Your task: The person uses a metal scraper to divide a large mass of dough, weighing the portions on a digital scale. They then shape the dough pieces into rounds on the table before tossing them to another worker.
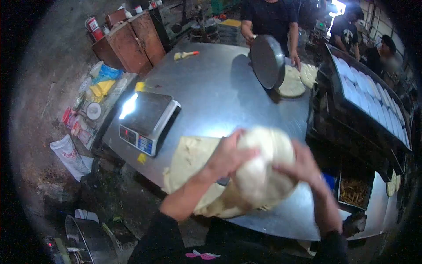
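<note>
A large pale lump of dough is held up between my two hands, blurred by motion. My left hand grips its left side, and my right hand grips its right side. Below and to the left, a flattened sheet of dough lies on the metal table near its front edge. Part of that sheet is hidden by my left forearm and the lifted lump. A dark object, too covered to make out, shows beside my left wrist.
A digital scale stands left on the table, with a brush beyond it. Across the table a person holds a round pan beside more dough. Racked trays stand at the right.
</note>
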{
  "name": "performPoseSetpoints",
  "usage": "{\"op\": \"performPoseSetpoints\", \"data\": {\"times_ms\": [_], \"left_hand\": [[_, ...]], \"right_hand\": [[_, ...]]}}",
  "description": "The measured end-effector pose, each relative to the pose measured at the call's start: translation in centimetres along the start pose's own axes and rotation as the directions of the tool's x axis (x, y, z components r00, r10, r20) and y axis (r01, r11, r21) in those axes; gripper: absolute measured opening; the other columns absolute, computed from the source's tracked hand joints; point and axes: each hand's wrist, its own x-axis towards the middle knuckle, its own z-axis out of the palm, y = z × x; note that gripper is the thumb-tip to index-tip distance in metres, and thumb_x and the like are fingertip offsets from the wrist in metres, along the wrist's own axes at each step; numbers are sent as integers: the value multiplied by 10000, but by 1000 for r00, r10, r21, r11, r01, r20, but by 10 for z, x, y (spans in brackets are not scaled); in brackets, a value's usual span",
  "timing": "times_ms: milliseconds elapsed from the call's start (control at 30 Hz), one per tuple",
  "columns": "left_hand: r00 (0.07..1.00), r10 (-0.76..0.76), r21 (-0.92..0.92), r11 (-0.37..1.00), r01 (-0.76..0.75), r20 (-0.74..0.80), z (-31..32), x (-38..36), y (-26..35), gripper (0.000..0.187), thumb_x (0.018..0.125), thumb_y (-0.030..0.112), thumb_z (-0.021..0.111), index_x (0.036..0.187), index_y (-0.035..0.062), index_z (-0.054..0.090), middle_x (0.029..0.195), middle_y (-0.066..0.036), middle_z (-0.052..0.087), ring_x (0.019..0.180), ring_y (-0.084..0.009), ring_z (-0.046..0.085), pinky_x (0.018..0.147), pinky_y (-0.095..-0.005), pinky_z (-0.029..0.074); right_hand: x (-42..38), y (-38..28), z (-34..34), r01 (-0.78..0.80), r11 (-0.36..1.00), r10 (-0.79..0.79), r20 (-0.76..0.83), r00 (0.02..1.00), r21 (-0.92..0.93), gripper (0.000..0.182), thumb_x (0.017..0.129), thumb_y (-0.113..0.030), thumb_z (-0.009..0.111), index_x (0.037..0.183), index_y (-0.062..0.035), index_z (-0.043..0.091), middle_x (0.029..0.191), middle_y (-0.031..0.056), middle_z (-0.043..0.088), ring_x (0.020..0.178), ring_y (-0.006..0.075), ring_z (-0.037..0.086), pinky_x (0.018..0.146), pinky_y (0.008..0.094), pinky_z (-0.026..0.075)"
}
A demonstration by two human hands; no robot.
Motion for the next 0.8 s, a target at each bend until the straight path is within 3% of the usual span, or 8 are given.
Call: {"op": "performPoseSetpoints", "data": {"times_ms": [100,167,200,233,400,533,667,800], "left_hand": [[939,269,-229,921,-316,-215,-69,90,56,399,812,144,665,1147,-3,505,1042,-141,597,892,-205,609,764,-347,525],[850,498,-138,842,-521,-168,-129,150,88,497,839,238,655,1232,4,462,1075,-152,559,1022,-248,545,916,-373,445],[956,264,-423,857,-293,-126,-152,162,116,593,866,299,619,1329,10,386,1226,-183,497,1116,-282,493,955,-400,410],[826,173,-72,966,-249,-537,-163,167,128,649,884,340,584,1382,12,327,1356,-199,399,1233,-291,416,993,-432,384],[826,479,40,870,-491,-297,-217,26,83,579,901,284,562,1368,9,357,1402,-164,368,1297,-278,368,1030,-432,378],[874,236,78,971,-224,-426,-236,-135,-43,348,927,190,482,1206,-13,526,1218,-164,552,1086,-266,567,920,-396,475],[380,-243,-202,969,144,-892,-192,-274,-190,325,863,239,588,1109,28,555,939,-49,620,878,-155,596,779,-320,471],[-38,-491,-492,871,-2,-870,-138,-334,-257,285,902,259,548,1105,60,540,917,-50,604,829,-156,584,719,-301,479]], "right_hand": [[195,-64,-45,190,859,-192,45,980,-475,825,622,-436,806,1254,-5,496,1125,181,615,1034,279,599,926,346,452],[322,-83,-66,435,588,-746,-249,618,-682,919,745,-356,739,1408,41,242,1334,231,445,1047,244,566,885,324,459],[342,-105,-66,297,506,-790,-297,537,-810,856,796,-358,690,1395,65,248,1368,251,400,1107,280,548,910,333,451],[345,-114,-58,258,564,-753,-359,552,-785,812,808,-353,673,1389,51,274,1339,251,432,1100,288,558,910,344,453],[250,-61,18,157,799,-269,-111,957,-581,417,847,-285,624,1132,16,577,1014,145,648,953,226,618,833,331,484],[142,77,84,-80,857,4,-148,989,-509,452,816,-452,623,932,-16,649,872,197,660,786,353,636,715,419,493],[80,116,118,-421,739,358,-222,907,-525,654,852,-603,452,835,8,684,842,230,657,809,374,639,752,447,485],[86,109,134,-428,722,367,-223,903,-543,702,835,-632,454,863,31,682,835,248,652,803,378,642,737,456,491]]}}
